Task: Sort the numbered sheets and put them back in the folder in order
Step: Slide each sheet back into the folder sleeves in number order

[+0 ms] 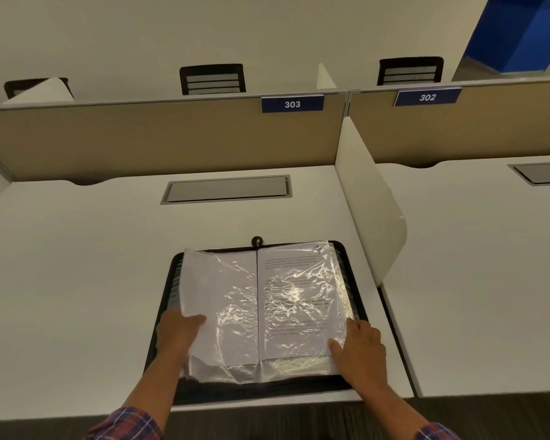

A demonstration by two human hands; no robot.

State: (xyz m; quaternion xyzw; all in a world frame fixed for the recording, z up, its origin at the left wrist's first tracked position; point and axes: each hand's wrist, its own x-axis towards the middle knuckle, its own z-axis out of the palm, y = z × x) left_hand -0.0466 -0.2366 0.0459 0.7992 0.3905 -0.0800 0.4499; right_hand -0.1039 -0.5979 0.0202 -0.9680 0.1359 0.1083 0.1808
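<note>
Worktop (77,281) with the folder (251,392) open at its front edge. Left hand (178,331) pinches the left sleeve (223,296), thumb above, fingers hidden beneath. The slick, crumpled plastic may slip or crease, letting a sheet slide out. Sheet 4 (296,290) lies in the right-hand pocket. Right hand (359,347) rests at its corner; whether its fingers grip cannot be told. Glare may mask numbers and cause misordering.

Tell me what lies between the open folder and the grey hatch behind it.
Nothing: between the folder and the hatch the head view shows only bare desk.
</note>
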